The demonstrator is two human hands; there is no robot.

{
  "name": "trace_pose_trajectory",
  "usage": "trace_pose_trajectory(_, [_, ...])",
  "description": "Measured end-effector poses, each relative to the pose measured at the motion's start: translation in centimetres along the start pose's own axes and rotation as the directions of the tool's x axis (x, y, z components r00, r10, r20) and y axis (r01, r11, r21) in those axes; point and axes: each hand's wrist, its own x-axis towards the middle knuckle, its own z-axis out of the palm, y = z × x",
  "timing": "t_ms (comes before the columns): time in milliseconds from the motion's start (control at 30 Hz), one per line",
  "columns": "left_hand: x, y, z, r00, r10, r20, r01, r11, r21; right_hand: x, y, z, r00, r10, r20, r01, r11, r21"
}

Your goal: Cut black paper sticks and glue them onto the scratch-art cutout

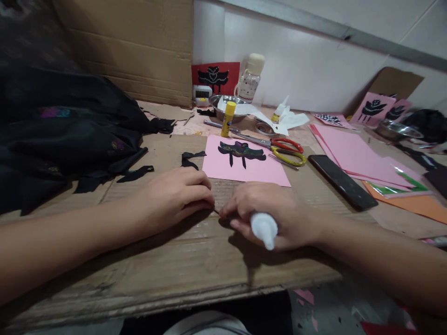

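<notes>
My left hand [176,195] rests on the cardboard sheet [167,260], fingers curled and pinched at the tips on a tiny dark piece I cannot make out. My right hand [270,211] meets it fingertip to fingertip and grips a small white glue bottle [264,229] whose rounded base points toward me. Just beyond both hands lies a pink card [265,170] with a black glittery cut-out shape [241,151] stuck on it.
Scissors with red and yellow handles [288,151], a yellow glue stick [227,118], a metal bowl [223,103] and a white bottle [250,79] stand behind. A black phone [340,180] and stacked coloured paper [356,153] lie right. Black fabric [63,135] fills the left.
</notes>
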Motion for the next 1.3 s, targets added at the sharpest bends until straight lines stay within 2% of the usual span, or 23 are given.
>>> trace_pose_trajectory(100, [0.1, -0.1, -0.2, 0.999, 0.022, -0.048, -0.021, 1.0, 0.017, -0.1, 0.0, -0.1, 0.992, 0.048, -0.119, -0.044, 0.998, 0.033])
trace_pose_trajectory(300, [0.9, -0.3, 0.0, 0.996, 0.07, -0.051, -0.068, 0.997, 0.036, 0.3, 0.4, 0.1, 0.998, -0.052, 0.021, 0.054, 0.997, -0.059])
trace_pose_trajectory(500, [0.5, -0.5, 0.3, 0.997, 0.061, -0.05, -0.059, 0.997, 0.041, 0.2, 0.6, 0.2, 0.997, -0.061, -0.048, 0.057, 0.996, -0.072])
trace_pose_trajectory(700, [0.6, -0.1, 0.9, 0.998, 0.036, -0.054, -0.036, 0.999, 0.003, 0.2, 0.8, 0.4, 0.996, -0.025, 0.087, 0.032, 0.996, -0.087])
trace_pose_trajectory(800, [0.5, 0.2, 0.9, 0.999, 0.009, -0.048, -0.01, 1.0, -0.024, 0.4, 0.8, 0.5, 0.995, -0.004, 0.105, 0.014, 0.996, -0.089])
trace_pose_trajectory(1133, [-0.4, 0.4, 0.0, 1.0, -0.001, -0.019, 0.002, 0.999, 0.046, 0.4, 0.9, 0.3, 0.993, 0.02, 0.115, -0.016, 0.999, -0.033])
trace_pose_trajectory(1233, [-0.5, 0.4, -0.1, 1.0, 0.02, 0.007, -0.02, 0.998, 0.053, 0.5, 0.9, 0.2, 0.993, 0.091, 0.079, -0.095, 0.995, 0.039])
trace_pose_trajectory(1300, [-0.5, 0.5, -0.1, 0.998, 0.069, 0.004, -0.07, 0.996, 0.059, 0.6, 0.9, 0.2, 0.976, 0.21, 0.059, -0.217, 0.964, 0.152])
